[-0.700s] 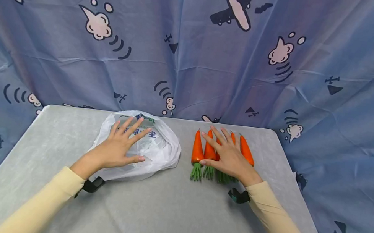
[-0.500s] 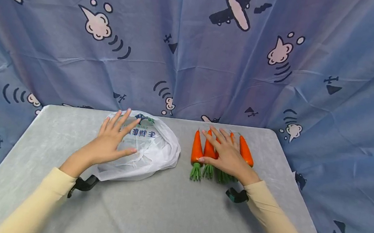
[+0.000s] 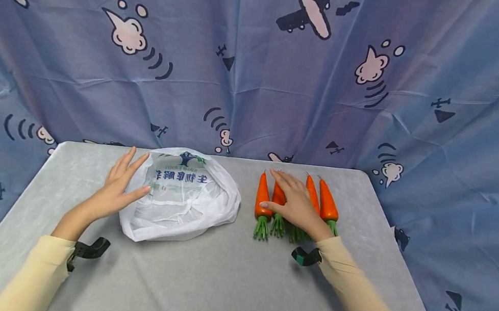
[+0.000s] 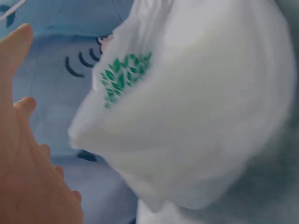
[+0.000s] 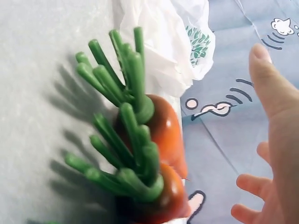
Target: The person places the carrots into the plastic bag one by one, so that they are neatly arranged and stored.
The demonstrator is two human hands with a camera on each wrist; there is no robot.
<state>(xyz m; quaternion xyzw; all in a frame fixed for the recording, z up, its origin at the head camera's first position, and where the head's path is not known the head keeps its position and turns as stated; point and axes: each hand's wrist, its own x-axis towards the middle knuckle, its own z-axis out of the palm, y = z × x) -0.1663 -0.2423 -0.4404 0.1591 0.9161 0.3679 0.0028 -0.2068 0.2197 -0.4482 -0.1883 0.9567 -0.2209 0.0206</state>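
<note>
A white plastic bag (image 3: 221, 201) with its mouth spread wide stands on the left half of the table, blue-green print showing inside. My left hand (image 3: 111, 193) is at the bag's left side, fingers extended and thumb pointing toward the rim. In the left wrist view the bag's outer wall (image 4: 201, 107) fills the middle, with the palm (image 4: 32, 163) beside it. Several orange carrots (image 3: 328, 200) with green stem stubs lie in a row on the right. Over the middle ones hovers my right hand (image 3: 297, 204), hiding parts of them. Two carrots (image 5: 166, 135) show near the right hand (image 5: 285, 154) in the right wrist view.
A grey-white cloth covers the table (image 3: 216, 285). Directly behind its far edge hangs a blue curtain (image 3: 263, 75) printed with planes and clouds. Each wrist carries a black camera mount (image 3: 93, 248).
My left hand has moved left, from over the bag's mouth to its side, uncovering the print. The right hand has shifted slightly left over the carrots, exposing more of the right-hand ones.
</note>
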